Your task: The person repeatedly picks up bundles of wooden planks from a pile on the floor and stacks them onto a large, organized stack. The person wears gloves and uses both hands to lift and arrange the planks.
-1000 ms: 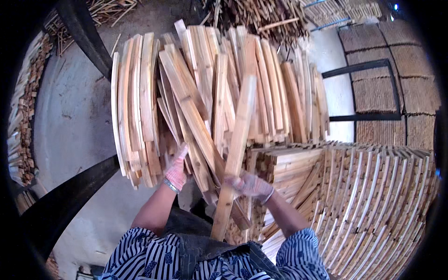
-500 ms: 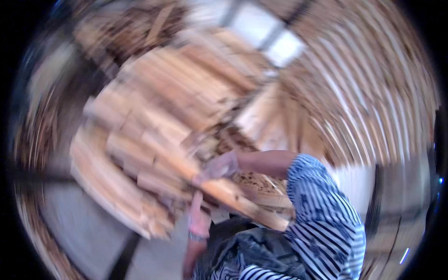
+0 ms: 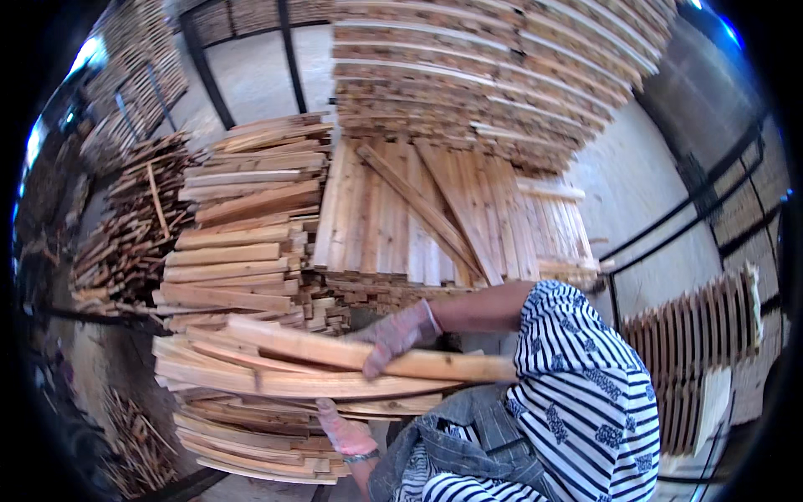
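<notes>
My right hand [image 3: 400, 336], in a pale glove, lies over a long light-brown wooden board [image 3: 456, 366], fingers curled over its edge. Below it several more boards [image 3: 293, 383] run side by side in a bundle that reaches toward my body. At the bundle's near edge is my left hand [image 3: 347, 433], thumb up against the wood; its other fingers are mostly hidden beneath. Under and beyond the bundle lies a stack of loose boards [image 3: 230, 253], ends uneven.
Ahead stands a pile of boards laid close together [image 3: 368, 222], two loose slats across it. Behind rises a tall layered wood stack [image 3: 418, 75]. Scrap sticks [image 3: 134, 222] heap up at the left. Slatted wood [image 3: 686, 351] and black metal rails [image 3: 669, 222] are at the right.
The view has swung round, so the boards that slanted now lie nearly level. My hands stay at the boards, now with several in the bundle. The earlier frame is blurred.
</notes>
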`<action>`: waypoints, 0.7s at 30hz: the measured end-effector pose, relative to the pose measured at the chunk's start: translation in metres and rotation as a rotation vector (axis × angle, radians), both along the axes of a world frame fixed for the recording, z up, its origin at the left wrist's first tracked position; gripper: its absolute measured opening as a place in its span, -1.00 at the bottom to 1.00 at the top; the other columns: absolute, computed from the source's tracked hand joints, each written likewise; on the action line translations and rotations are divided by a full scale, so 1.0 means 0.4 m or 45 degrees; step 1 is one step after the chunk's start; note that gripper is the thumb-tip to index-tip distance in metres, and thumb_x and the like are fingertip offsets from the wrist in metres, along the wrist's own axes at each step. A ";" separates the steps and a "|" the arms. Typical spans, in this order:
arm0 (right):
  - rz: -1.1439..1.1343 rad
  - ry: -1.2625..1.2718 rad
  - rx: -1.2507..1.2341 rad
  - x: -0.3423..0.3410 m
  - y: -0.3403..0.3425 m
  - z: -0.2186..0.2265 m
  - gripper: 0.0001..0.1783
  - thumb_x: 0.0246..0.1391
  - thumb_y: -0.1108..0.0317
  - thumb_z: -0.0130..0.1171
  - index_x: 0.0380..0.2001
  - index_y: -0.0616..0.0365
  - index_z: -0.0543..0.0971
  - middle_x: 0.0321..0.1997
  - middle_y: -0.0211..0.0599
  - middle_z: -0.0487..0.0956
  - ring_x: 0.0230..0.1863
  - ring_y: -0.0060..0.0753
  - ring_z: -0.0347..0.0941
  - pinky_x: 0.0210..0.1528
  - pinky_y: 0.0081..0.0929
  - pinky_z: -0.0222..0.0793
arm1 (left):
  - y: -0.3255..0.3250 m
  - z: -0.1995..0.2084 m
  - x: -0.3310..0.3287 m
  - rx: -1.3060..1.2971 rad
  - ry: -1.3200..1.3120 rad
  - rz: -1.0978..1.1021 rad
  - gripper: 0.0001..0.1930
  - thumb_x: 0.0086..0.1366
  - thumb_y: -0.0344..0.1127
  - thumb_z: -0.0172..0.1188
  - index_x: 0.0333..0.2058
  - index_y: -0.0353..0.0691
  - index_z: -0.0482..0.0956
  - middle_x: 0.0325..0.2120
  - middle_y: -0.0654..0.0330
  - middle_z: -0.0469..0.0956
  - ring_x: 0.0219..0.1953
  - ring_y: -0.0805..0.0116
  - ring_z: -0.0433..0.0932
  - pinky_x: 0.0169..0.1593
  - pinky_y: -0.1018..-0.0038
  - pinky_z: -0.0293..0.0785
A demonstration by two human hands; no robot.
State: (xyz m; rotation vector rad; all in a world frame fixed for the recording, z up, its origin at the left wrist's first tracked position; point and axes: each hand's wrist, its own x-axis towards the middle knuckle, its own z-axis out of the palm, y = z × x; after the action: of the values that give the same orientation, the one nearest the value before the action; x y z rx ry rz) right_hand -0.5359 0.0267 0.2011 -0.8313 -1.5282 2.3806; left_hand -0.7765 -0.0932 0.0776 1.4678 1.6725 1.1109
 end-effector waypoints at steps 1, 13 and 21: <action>-0.110 -0.130 0.111 0.057 -0.015 0.048 0.17 0.05 -0.03 0.42 0.54 0.14 -0.01 0.46 -0.08 0.30 0.40 -0.26 0.23 0.46 -0.16 0.14 | 0.018 0.027 0.006 0.453 0.593 0.027 -0.44 0.32 -0.25 0.23 0.22 -0.42 0.41 0.19 -0.22 0.46 0.18 -0.18 0.47 0.26 0.11 0.45; -1.058 -0.301 1.310 0.470 -0.055 0.383 0.43 -0.15 -0.09 0.55 0.52 0.32 -0.17 0.39 0.30 0.31 0.40 0.02 0.32 0.38 -0.28 0.29 | 0.325 0.628 0.609 0.247 -0.994 -0.554 0.15 0.02 0.08 0.54 0.41 -0.39 0.07 0.24 -0.08 0.34 0.23 0.04 0.43 0.29 0.19 0.43; -1.241 0.002 1.690 0.784 0.012 0.433 0.42 -0.20 -0.03 0.60 0.47 0.42 -0.10 0.38 0.34 0.29 0.42 0.01 0.29 0.41 -0.23 0.25 | 0.461 0.727 0.905 0.601 -0.819 -0.872 0.16 -0.04 -0.34 0.64 0.42 -0.19 -0.01 0.27 0.08 0.30 0.27 0.12 0.40 0.33 0.18 0.43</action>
State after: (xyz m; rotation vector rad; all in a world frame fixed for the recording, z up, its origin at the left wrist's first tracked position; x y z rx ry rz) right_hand -0.2222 0.0315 0.3742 -0.8346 -1.6451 0.4665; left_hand -0.4143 0.0914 0.3686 1.5427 0.4236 1.4014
